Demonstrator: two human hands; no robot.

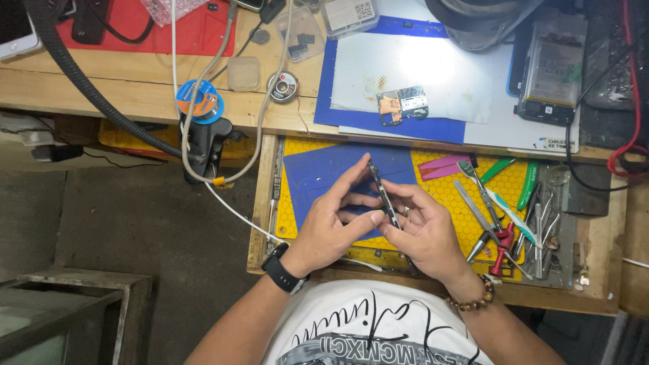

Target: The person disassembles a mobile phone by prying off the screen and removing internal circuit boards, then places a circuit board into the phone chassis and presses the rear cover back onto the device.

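Both hands pinching a slim dark phone frame [384, 196] edge-on, left hand [329, 226], right hand [422, 233], above blue mat [318, 169]

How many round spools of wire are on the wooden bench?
2: a blue spool by the black clamp, and a smaller grey spool right of it, beside a clear box. Others may be hidden.

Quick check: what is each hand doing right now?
Left hand: closed on the thin dark phone frame, held edge-on.
Right hand: closed on the same phone frame from the other side.
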